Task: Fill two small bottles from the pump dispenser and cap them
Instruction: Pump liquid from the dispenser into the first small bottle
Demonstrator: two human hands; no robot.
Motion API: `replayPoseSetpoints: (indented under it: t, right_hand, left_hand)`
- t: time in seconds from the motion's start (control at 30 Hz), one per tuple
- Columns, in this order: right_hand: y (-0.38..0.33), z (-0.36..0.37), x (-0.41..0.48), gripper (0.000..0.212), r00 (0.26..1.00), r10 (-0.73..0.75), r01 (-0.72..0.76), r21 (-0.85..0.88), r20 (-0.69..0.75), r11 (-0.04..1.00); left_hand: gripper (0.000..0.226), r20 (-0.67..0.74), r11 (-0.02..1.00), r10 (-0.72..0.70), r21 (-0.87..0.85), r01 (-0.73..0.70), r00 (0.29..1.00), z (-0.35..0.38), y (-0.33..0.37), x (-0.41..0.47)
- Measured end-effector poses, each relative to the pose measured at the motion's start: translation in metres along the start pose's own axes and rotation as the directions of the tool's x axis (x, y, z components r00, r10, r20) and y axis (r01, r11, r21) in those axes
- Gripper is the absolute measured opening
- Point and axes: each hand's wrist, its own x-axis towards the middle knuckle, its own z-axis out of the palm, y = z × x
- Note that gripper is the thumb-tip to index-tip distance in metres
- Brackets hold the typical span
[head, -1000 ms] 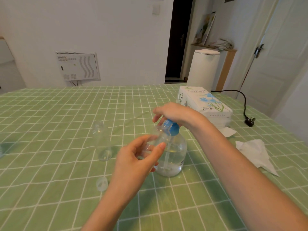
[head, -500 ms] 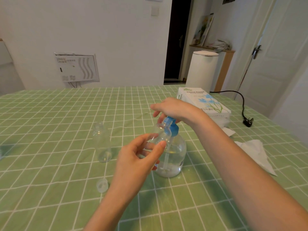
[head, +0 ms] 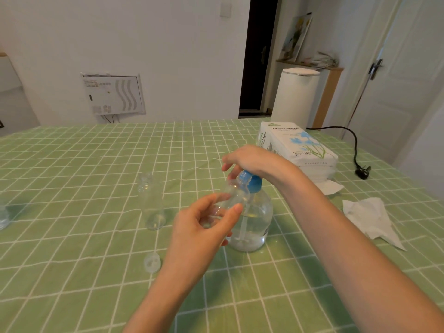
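Observation:
A clear round pump dispenser (head: 254, 219) with a blue pump head (head: 251, 182) stands mid-table, part full of clear liquid. My right hand (head: 254, 162) rests on top of the pump head, fingers draped over the nozzle. My left hand (head: 204, 227) grips a small clear bottle (head: 230, 195), tilted with its mouth up at the blue nozzle. A second small clear bottle (head: 151, 203) stands upright and uncapped to the left. One clear cap (head: 152, 261) lies on the cloth in front of it.
The table wears a green checked cloth (head: 72, 236). A tissue paper pack (head: 298, 147) sits at the back right, crumpled tissues (head: 370, 217) lie to the right, and a black cable with plug (head: 360, 169) lies beyond. Something clear (head: 3, 217) shows at the left edge.
My right hand has risen slightly with the pump head. The left hand keeps the small bottle at the nozzle.

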Motion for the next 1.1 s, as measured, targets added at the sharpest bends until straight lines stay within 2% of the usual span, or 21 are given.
replayPoseSetpoints:
  t: [0.3, 0.43, 0.73, 0.8, 0.87, 1.1]
  right_hand:
    - [-0.01, -0.013, -0.007, 0.037, 0.997, -0.023, 0.019, -0.05, -0.08, 0.999]
    - [-0.011, -0.009, -0.007, 0.029, 0.999, -0.021, 0.021, -0.016, -0.046, 1.0]
    - [-0.005, -0.003, -0.004, 0.033, 0.999, -0.039, 0.038, 0.031, 0.012, 0.999]
    - [-0.004, -0.001, -0.004, 0.031, 0.999, -0.043, 0.043, -0.003, 0.028, 0.999]
    - [-0.004, 0.0, -0.005, 0.031, 0.998, -0.063, 0.063, -0.032, 0.013, 0.997]
    - [-0.005, -0.008, -0.007, 0.032, 0.995, -0.073, 0.076, 0.045, -0.065, 0.996]
  left_hand:
    - [0.044, -0.003, 1.0, 0.022, -0.003, -0.022, 1.0, 0.001, 0.003, 0.003]
    - [0.048, -0.006, 1.0, 0.026, -0.004, -0.026, 1.0, 0.001, 0.003, 0.002]
    - [0.041, 0.008, 1.0, 0.021, 0.002, -0.021, 1.0, 0.0, 0.0, 0.0]
    - [0.041, 0.007, 1.0, 0.021, 0.003, -0.021, 1.0, -0.001, -0.001, 0.0]
    - [0.042, 0.006, 1.0, 0.02, 0.005, -0.02, 1.0, -0.001, -0.002, 0.0]
    - [0.045, -0.005, 1.0, 0.03, -0.003, -0.03, 1.0, 0.001, 0.0, 0.003]
